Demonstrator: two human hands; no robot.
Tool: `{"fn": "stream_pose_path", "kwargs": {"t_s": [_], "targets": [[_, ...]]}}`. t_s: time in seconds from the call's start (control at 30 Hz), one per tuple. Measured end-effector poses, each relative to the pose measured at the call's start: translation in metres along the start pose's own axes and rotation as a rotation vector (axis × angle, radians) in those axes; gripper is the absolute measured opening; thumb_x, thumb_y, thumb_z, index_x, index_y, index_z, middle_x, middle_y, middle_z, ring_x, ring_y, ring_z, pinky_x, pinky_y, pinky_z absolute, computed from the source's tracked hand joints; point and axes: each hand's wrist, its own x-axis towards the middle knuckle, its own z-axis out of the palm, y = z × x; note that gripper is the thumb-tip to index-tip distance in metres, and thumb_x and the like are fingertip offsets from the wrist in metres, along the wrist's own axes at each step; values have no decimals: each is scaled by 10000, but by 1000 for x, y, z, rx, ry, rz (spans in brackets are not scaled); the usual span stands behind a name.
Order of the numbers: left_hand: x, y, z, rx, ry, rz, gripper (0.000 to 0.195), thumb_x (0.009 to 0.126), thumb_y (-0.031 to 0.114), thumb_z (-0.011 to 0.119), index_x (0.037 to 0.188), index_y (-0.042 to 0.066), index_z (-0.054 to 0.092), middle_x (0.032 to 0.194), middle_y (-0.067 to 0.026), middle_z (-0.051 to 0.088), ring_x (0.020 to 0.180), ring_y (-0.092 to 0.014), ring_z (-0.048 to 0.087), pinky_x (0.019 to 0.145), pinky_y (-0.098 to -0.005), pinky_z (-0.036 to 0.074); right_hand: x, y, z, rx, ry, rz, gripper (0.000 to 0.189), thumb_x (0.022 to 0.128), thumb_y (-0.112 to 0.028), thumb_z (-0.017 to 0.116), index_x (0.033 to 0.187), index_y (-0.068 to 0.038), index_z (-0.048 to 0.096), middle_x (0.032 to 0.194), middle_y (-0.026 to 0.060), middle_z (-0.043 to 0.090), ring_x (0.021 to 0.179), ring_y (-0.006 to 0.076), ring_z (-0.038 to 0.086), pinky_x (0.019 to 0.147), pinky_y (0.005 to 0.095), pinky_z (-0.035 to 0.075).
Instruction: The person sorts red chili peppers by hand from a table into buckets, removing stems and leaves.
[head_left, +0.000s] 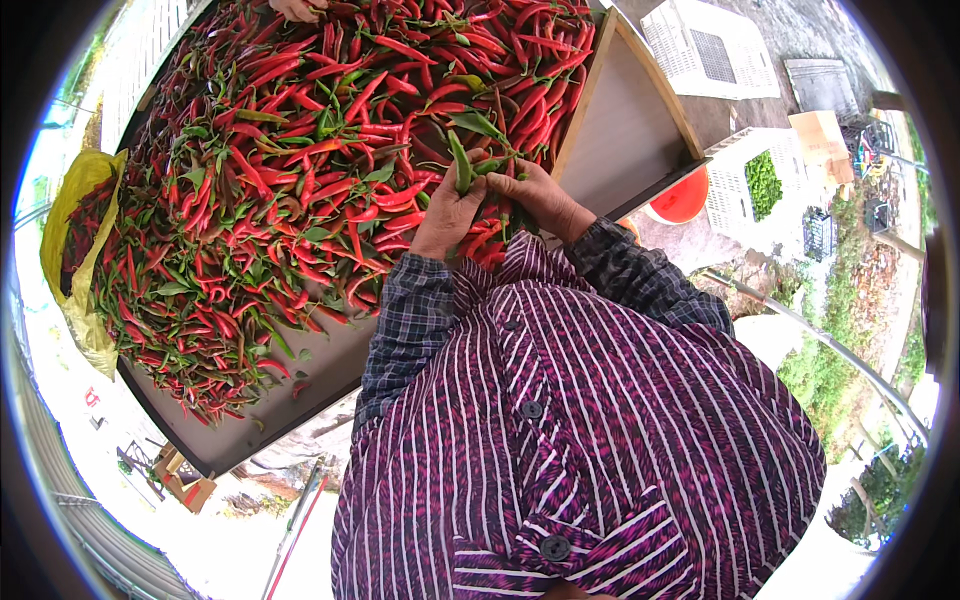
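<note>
My left hand (448, 214) holds a green chili pepper (460, 161), which points up between thumb and fingers. My right hand (544, 196) is close beside it, thumb and fingers pinched on green pepper pieces with leaves (480, 126). The two hands almost touch, so the exact grip of each fingertip is partly hidden. Under and beyond them spreads a large heap of red chili peppers (330, 150), mixed with green ones and loose leaves. The heap lies on a wood-framed tray table (637, 112), close against my striped apron.
Another person's hand (298, 9) rests at the heap's far edge. A yellow woven sack (79, 225) with peppers lies at left. To the right stand white plastic crates (709, 49), a crate with green produce (763, 186), a red bucket (681, 196) and a cardboard box (820, 142).
</note>
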Motion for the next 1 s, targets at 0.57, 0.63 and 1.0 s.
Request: {"fn": "stream_pose_path", "kwargs": {"t_s": [0.57, 0.63, 1.0], "targets": [[-31, 47, 23, 434, -218, 0, 885, 852, 129, 615, 1446, 8, -29, 1248, -205, 510, 1110, -278, 553, 940, -344, 451, -27, -18, 30, -188, 72, -170, 398, 773, -132, 751, 1111, -8, 581, 909, 26, 645, 752, 88, 606, 651, 230, 506], [-37, 47, 26, 390, -242, 108, 920, 846, 132, 628, 1457, 20, -51, 1260, -206, 499, 1124, -277, 544, 946, -341, 447, -29, -20, 25, -170, 43, -187, 349, 783, -102, 719, 1093, -2, 593, 910, 29, 655, 744, 84, 609, 636, 231, 508], [-14, 54, 33, 137, 15, -9, 266, 913, 241, 624, 1007, -5, 659, 861, -39, 670, 795, -95, 603, 728, -247, 490, -40, -21, 3, -566, -180, 5, 261, 741, -114, 739, 954, -25, 617, 751, -25, 618, 623, 68, 567, 551, 229, 479]]}}
